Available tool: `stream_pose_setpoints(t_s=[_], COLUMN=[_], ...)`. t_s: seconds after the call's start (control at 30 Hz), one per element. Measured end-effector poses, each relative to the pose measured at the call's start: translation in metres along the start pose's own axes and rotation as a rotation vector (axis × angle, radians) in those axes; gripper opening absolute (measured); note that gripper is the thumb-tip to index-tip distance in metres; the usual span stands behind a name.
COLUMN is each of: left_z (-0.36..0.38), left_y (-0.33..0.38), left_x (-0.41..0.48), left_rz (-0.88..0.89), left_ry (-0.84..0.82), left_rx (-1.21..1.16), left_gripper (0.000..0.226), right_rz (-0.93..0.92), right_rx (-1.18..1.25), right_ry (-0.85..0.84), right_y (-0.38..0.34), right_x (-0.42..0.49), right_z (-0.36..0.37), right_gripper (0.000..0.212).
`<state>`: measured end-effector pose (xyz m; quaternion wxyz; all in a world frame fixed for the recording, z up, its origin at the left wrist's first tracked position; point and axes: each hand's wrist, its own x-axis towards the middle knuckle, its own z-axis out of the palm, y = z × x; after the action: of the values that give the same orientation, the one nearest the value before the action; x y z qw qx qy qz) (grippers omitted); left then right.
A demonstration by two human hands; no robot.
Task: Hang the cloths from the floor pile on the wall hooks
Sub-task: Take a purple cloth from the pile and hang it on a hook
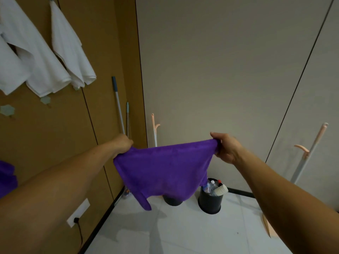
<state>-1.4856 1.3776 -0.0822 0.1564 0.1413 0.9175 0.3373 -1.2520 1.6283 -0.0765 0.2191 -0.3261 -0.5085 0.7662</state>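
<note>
Brown wall panels (64, 143) meet a beige wall (220, 70) mid-frame. Fingers of the left hand (122, 143) and right hand (226, 148) curl on the top corners of a purple microfibre cloth (165, 173), spread between them at centre. Below it, a black round bin (211, 203) holds plastic bottles (209, 186) and a ribbed paper cup (221, 190), labels unreadable. White towels (55, 52) hang upper left.

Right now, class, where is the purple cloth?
The purple cloth hangs mid-frame in the head view, stretched between the left hand and right hand, which grip its top corners, in front of the black bins.
</note>
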Motion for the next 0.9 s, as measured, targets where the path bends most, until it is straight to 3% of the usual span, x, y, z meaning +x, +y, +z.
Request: stream_pose_setpoints(t_s=[0.1, 0.2, 0.27, 0.4, 0.5, 0.6, 0.77, 0.9], left_z=[-0.007, -0.019, -0.022, -0.019, -0.016, -0.019, -0.024, -0.025], left_y=[-0.008, -0.015, -0.021, -0.028, -0.034, -0.037, -0.03, -0.025], left_x=[0.005, 0.003, 0.005, 0.008, 0.01, 0.01, 0.012, 0.013], left_rz=[-0.066, -0.16, -0.153, -0.137, -0.108, -0.095, -0.051, 0.054], left_ry=[-0.103, -0.37, -0.407, -0.19, -0.061, 0.022, 0.113, 0.205], left_rx=[-0.206, -0.507, -0.59, -0.681, -0.577, -0.565, -0.805, -0.864], left_gripper=[0.035, 0.043, 0.038, 0.011, 0.016, 0.017, 0.005, 0.021], right_rz=[-0.192, -0.268, -0.264, -0.27, -0.285, -0.312, -0.322, -0.353], right_rx=[-0.076, -0.062, -0.086, -0.197, -0.347, -0.303, -0.234, -0.237], right_ry=[0.013, -0.066, -0.103, 0.001, 0.095, 0.114, 0.122, 0.11], right_y=[-0.008, -0.009, -0.007, -0.003, 0.0, 0.0, -0.002, -0.006], right_x=[0.003, 0.006, 0.007, 0.013, 0.015, 0.017, 0.019, 0.024], right_z=[0.0, -0.006, -0.011, -0.015, -0.014, -0.013, -0.011, -0.009], right_gripper=[0.004, 0.018, 0.023, 0.024, 0.02, 0.017, 0.014, 0.015])
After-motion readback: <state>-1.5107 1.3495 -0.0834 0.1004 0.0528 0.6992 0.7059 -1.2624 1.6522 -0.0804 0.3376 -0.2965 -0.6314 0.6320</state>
